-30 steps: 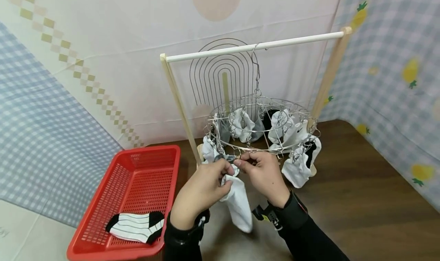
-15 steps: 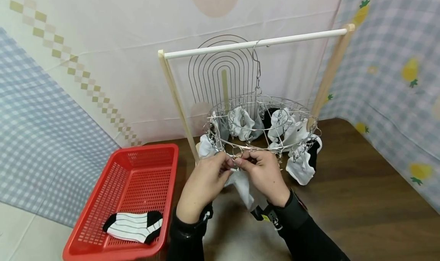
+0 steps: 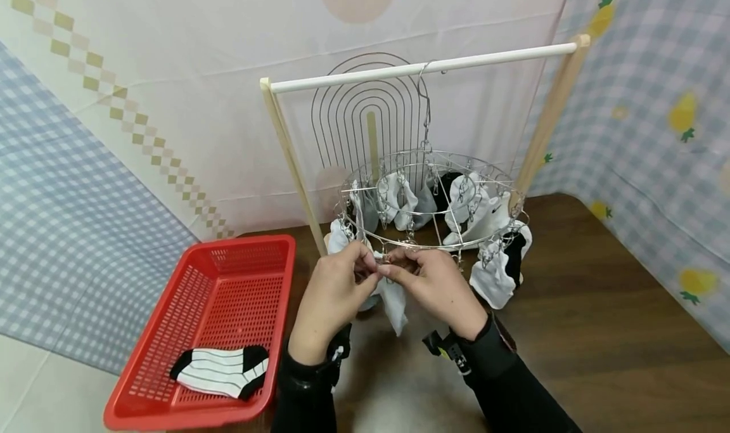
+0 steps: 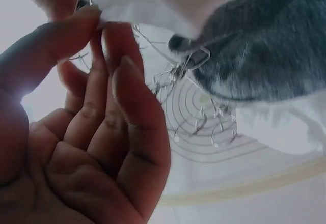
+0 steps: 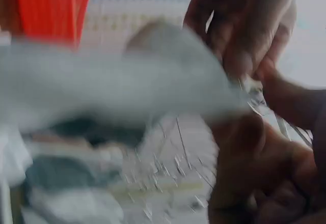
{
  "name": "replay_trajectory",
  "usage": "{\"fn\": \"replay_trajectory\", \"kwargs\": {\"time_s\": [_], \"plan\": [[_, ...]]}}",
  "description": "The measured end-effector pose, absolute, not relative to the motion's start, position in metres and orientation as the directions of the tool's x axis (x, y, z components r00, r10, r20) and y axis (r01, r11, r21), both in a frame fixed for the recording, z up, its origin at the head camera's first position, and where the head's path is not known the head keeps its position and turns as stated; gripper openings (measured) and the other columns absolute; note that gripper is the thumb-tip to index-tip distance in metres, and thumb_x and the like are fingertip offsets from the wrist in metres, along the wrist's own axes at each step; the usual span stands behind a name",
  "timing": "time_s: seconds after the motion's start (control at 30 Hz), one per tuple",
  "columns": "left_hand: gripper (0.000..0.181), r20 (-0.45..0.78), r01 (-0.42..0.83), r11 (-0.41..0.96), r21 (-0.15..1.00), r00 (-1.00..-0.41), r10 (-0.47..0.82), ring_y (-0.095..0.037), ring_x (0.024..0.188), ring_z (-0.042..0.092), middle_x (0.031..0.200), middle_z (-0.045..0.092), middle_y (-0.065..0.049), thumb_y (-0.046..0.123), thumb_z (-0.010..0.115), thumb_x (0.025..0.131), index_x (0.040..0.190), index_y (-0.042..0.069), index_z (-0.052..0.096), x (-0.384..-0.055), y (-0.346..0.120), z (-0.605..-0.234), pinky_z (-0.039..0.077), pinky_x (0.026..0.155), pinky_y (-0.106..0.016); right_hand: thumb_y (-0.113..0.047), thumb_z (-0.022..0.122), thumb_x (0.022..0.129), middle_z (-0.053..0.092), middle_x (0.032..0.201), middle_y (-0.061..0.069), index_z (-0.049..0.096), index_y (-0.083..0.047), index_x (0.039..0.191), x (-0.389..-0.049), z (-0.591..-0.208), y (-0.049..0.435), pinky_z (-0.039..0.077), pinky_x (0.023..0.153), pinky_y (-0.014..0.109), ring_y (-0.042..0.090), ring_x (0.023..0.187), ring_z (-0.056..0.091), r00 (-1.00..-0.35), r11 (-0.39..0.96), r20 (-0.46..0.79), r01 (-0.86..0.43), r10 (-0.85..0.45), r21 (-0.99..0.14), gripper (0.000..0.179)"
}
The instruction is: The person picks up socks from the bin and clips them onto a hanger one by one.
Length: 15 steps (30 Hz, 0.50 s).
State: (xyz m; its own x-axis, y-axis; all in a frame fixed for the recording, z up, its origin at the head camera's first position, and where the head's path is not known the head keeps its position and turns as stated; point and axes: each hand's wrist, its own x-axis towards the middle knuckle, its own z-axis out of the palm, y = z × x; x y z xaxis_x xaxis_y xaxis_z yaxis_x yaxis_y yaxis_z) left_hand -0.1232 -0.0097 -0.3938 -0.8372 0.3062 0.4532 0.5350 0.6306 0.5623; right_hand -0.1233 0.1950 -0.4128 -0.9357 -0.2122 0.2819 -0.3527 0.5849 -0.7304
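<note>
A white sock (image 3: 393,303) dangles at the near side of a round wire clip hanger (image 3: 416,247). My left hand (image 3: 333,287) pinches its top edge between thumb and fingertip; the left wrist view shows the white cloth (image 4: 147,2) right at those tips. My right hand (image 3: 441,287) meets it there, thumb and finger squeezing a small metal clip (image 5: 256,102) beside the sock's edge in the right wrist view. Close by, a dark grey sock (image 4: 265,46) hangs from another clip (image 4: 197,58).
White, grey and black socks (image 3: 493,277) hang round the hanger, which hooks over a white rail (image 3: 485,60) on wooden posts (image 3: 291,160). At left, a red basket (image 3: 282,306) holds a white sock with black ends (image 3: 222,373). Brown table (image 3: 599,325) lies beneath.
Both hands stay together at the hanger's near edge and have shifted slightly left. The white sock has been drawn up to the right fingertips and now hangs shorter below the hands.
</note>
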Motion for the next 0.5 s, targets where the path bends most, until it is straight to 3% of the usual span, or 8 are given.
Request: {"fn": "replay_trajectory", "kwargs": {"time_s": [0.13, 0.23, 0.33, 0.4, 0.5], "plan": [[0.025, 0.425, 0.519, 0.661, 0.542, -0.848, 0.317, -0.014, 0.08, 0.077, 0.091, 0.082, -0.002, 0.0, 0.087, 0.092, 0.097, 0.013, 0.066, -0.123, -0.015, -0.396, 0.062, 0.074, -0.028, -0.04, 0.077, 0.109, 0.088, 0.114, 0.001, 0.083, -0.012, 0.129, -0.112, -0.405, 0.209, 0.067, 0.087, 0.035, 0.008, 0.093, 0.08, -0.892, 0.658, 0.227, -0.443, -0.391, -0.609, 0.035], [0.025, 0.393, 0.484, 0.703, 0.521, -0.867, 0.305, -0.012, 0.079, 0.073, 0.088, 0.078, 0.0, 0.001, 0.084, 0.091, 0.096, 0.015, 0.064, -0.121, -0.018, -0.398, 0.058, 0.071, -0.029, -0.025, 0.078, 0.108, 0.087, 0.105, -0.004, 0.083, -0.016, 0.122, -0.098, -0.396, 0.228, 0.065, 0.08, 0.025, -0.001, 0.086, 0.076, -0.776, 0.546, 0.369, -0.626, -0.512, -0.558, 0.018], [0.024, 0.382, 0.454, 0.743, 0.492, -0.879, 0.284, -0.013, 0.078, 0.07, 0.087, 0.075, 0.001, 0.002, 0.082, 0.091, 0.097, 0.017, 0.064, -0.122, -0.02, -0.399, 0.056, 0.068, -0.033, -0.01, 0.079, 0.102, 0.085, 0.099, -0.001, 0.084, -0.013, 0.116, -0.089, -0.386, 0.249, 0.06, 0.077, 0.017, -0.001, 0.08, 0.072, -0.616, 0.459, 0.677, -0.776, -0.404, -0.432, 0.015], [0.023, 0.389, 0.437, 0.764, 0.475, -0.883, 0.264, -0.015, 0.076, 0.068, 0.086, 0.073, 0.001, 0.003, 0.08, 0.091, 0.097, 0.016, 0.064, -0.124, -0.021, -0.399, 0.054, 0.065, -0.035, -0.013, 0.078, 0.101, 0.084, 0.101, 0.005, 0.082, -0.009, 0.116, -0.088, -0.381, 0.262, 0.055, 0.086, 0.015, 0.007, 0.084, 0.07, -0.526, 0.537, 0.813, -0.774, -0.249, -0.336, 0.016], [0.021, 0.393, 0.406, 0.79, 0.46, -0.891, 0.229, -0.018, 0.074, 0.063, 0.085, 0.069, 0.0, 0.003, 0.079, 0.09, 0.098, 0.016, 0.064, -0.126, -0.023, -0.398, 0.051, 0.063, -0.038, -0.018, 0.078, 0.098, 0.083, 0.11, 0.012, 0.079, -0.005, 0.122, -0.088, -0.377, 0.278, 0.049, 0.102, 0.023, 0.025, 0.103, 0.069, -0.534, 0.683, 0.836, -0.659, -0.128, -0.316, 0.028]]}}
